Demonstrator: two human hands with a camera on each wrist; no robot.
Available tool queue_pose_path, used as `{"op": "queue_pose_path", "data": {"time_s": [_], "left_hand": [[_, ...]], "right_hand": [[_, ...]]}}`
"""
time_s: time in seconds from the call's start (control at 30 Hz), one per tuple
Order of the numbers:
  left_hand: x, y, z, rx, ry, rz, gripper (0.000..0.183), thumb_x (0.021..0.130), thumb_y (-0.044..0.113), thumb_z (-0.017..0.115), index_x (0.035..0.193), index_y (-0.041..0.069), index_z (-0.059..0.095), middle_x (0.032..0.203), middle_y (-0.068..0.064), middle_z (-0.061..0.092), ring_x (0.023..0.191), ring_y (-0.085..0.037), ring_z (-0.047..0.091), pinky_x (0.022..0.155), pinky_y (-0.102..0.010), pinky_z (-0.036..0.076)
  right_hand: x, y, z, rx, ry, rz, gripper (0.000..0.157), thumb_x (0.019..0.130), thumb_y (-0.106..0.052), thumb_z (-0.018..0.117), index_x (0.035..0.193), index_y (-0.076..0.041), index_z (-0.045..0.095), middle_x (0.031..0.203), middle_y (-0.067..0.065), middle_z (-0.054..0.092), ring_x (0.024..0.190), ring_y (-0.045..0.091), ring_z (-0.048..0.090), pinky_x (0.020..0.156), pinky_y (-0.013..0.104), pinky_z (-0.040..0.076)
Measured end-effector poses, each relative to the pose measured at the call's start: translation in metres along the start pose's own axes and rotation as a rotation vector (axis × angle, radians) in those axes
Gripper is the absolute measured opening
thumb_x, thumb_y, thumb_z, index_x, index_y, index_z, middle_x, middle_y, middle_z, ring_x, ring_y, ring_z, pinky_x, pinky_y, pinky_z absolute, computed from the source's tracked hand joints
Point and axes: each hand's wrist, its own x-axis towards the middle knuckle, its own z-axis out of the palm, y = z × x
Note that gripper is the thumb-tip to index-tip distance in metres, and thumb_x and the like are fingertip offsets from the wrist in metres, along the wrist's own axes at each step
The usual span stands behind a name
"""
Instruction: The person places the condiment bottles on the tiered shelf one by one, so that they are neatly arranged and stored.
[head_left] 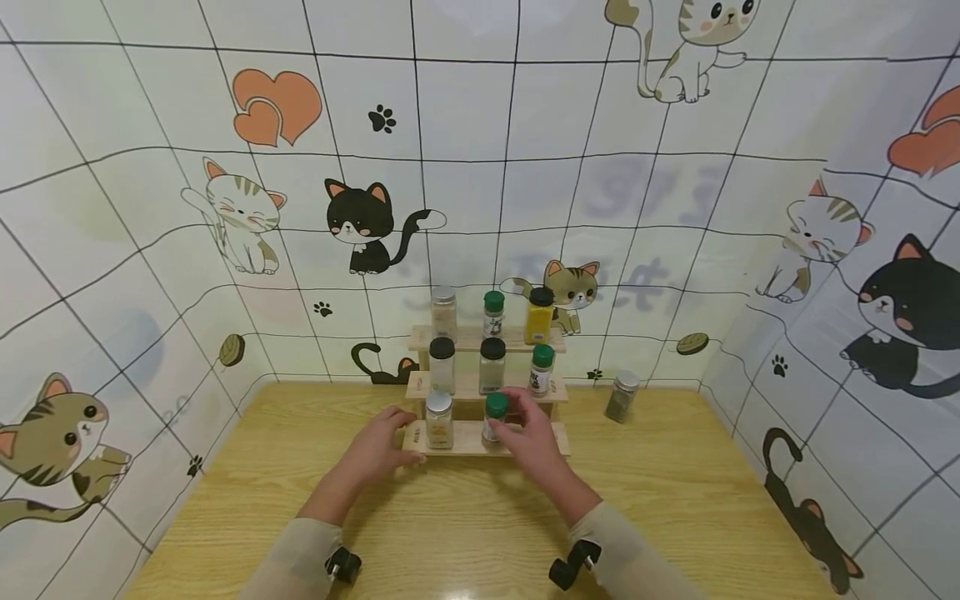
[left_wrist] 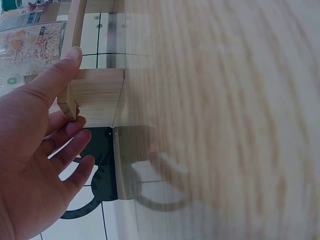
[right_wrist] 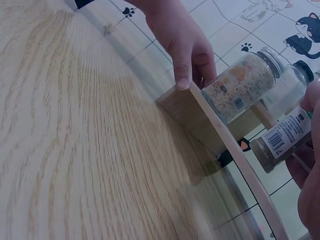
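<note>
A three-step wooden rack (head_left: 467, 435) stands on the table, with spice jars on every step. At the left end of its lowest step, my left hand (head_left: 378, 446) grips the board, thumb on the front edge and fingers behind it in the left wrist view. My right hand (head_left: 534, 433) holds a green-capped spice jar (head_left: 495, 408) at the right part of that step, its label and base showing in the right wrist view (right_wrist: 282, 137). Left of it on the same step is a clear jar of pinkish grains (head_left: 439, 422) with a pale cap.
On the middle step are two black-capped jars (head_left: 492, 368) and a green-capped one (head_left: 542, 371). A pale-capped jar (head_left: 444, 312), a green-capped jar (head_left: 492, 315) and a yellow jar (head_left: 538, 321) line the top. Another jar (head_left: 622, 397) stands on the table (head_left: 660, 492) to the right.
</note>
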Motion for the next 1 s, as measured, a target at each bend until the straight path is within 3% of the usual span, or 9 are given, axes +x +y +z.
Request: {"op": "queue_pose_path", "data": {"time_s": [0.27,0.5,0.8,1.0], "left_hand": [[0.0010,-0.0019,0.0022,0.003,-0.009,0.006,0.073,0.084,0.031,0.100,0.144,0.003,0.069,0.137,-0.012,0.065,0.130,-0.038,0.065,0.109,-0.059,0.054],[0.0003,-0.0017,0.0019,-0.002,-0.008,0.006,0.072,0.084,0.031,0.100,0.143,0.004,0.069,0.137,-0.011,0.065,0.130,-0.037,0.064,0.109,-0.059,0.054],[0.0017,-0.0031,0.0026,0.012,-0.010,-0.006,0.072,0.085,0.032,0.100,0.144,0.005,0.069,0.137,-0.008,0.065,0.132,-0.036,0.064,0.110,-0.057,0.054],[0.0017,-0.0023,0.0025,0.007,-0.009,-0.008,0.073,0.084,0.031,0.101,0.144,0.005,0.069,0.136,-0.008,0.065,0.131,-0.036,0.065,0.110,-0.057,0.054]], "right_hand": [[-0.0010,0.0051,0.0035,-0.051,0.010,0.012,0.044,0.098,0.000,0.081,0.137,-0.013,0.066,0.119,0.005,0.076,0.112,0.022,0.071,0.096,0.033,0.059],[-0.0005,0.0084,0.0055,-0.058,-0.002,0.028,0.045,0.099,-0.002,0.082,0.138,-0.019,0.066,0.122,0.002,0.076,0.117,0.022,0.071,0.098,0.034,0.059],[-0.0017,0.0022,0.0061,-0.048,0.012,0.047,0.044,0.098,-0.002,0.084,0.138,-0.011,0.068,0.125,0.007,0.076,0.119,0.027,0.071,0.097,0.033,0.060],[-0.0051,0.0038,0.0004,-0.060,0.012,0.102,0.051,0.096,-0.013,0.089,0.142,-0.015,0.066,0.129,0.004,0.073,0.122,0.024,0.068,0.103,0.040,0.058]]}}
